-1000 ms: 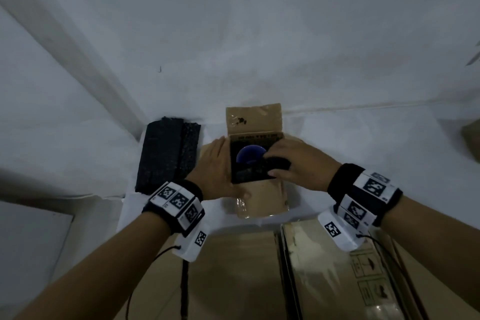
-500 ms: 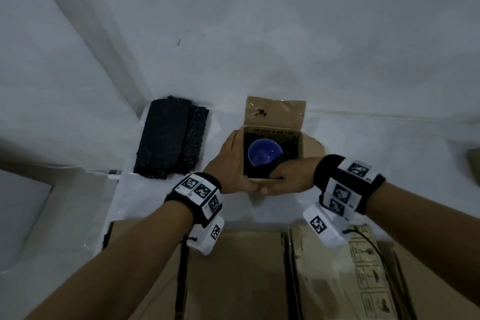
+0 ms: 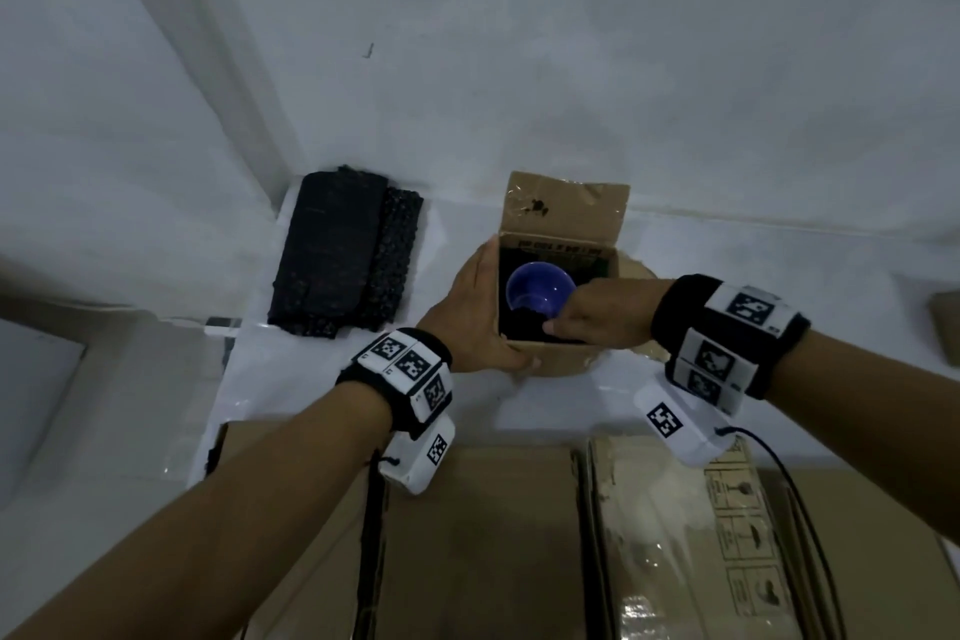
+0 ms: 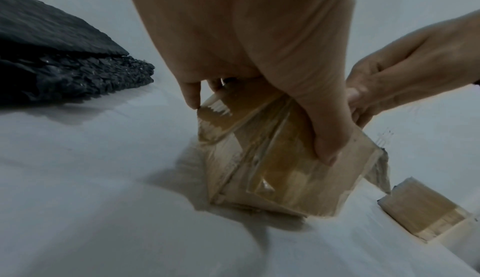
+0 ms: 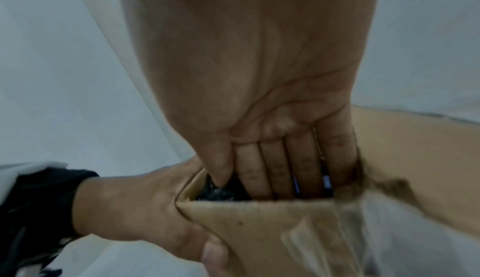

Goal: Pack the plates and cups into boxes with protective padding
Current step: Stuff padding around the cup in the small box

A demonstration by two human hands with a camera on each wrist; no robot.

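Where the white table meets the wall at far left, folded black padding sheets lie flat, well apart from the hands. Next rightward, left hand clasps the near left corner of the small cardboard box – thumb curled across the near wall, fingers along the left wall. Box upright, far flap raised. Inside: blue cup, mouth up, dark padding packed around it. Right hand reaches over the right rim; fingers straight, side by side, pushed down into the box beside the cup, thumb tip on dark padding – nothing gripped. Flattened cardboard cartons lie nearest the camera, along the table's front edge.
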